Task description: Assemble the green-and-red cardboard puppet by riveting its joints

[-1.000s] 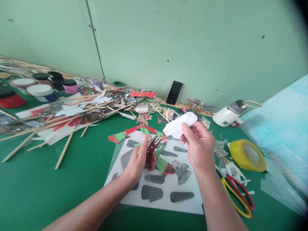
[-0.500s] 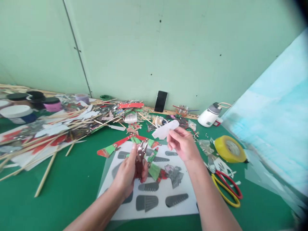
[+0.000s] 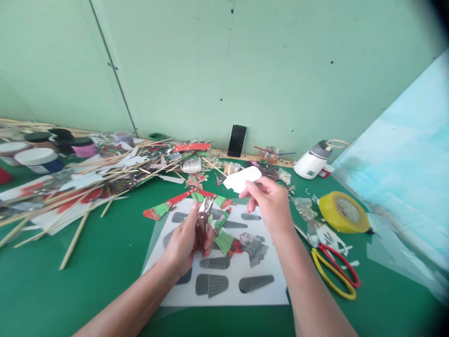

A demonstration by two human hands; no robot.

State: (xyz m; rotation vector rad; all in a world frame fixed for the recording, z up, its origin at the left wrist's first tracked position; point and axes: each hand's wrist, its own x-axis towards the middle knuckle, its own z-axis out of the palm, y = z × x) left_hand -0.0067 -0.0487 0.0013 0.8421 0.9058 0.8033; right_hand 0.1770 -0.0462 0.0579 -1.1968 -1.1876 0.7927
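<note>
My left hand (image 3: 187,238) is wrapped round a hole punch (image 3: 202,222) with dark red handles and a shiny metal head pointing away from me. My right hand (image 3: 271,206) pinches a white paper cutout (image 3: 242,179) with one rounded end, held up above the table. Below both hands lies a printed sheet (image 3: 259,299) with several dark grey shapes. On it, partly hidden behind my left hand and the punch, rests a jointed paper figure (image 3: 224,241) in green, red and grey. Red and green strips (image 3: 159,209) spread beyond the sheet's far edge.
A heap of thin wooden sticks (image 3: 75,241) and paper pieces fills the left, with paint jars (image 3: 38,159) behind. Scissors (image 3: 335,271) with red and yellow handles and yellow tape (image 3: 343,212) lie right. A phone (image 3: 237,140) leans on the wall beside a white bottle (image 3: 310,161).
The white cutout has turned slightly in my right hand and looks brighter, its face tilted more upward. The view has shifted a little. Both hands keep their holds.
</note>
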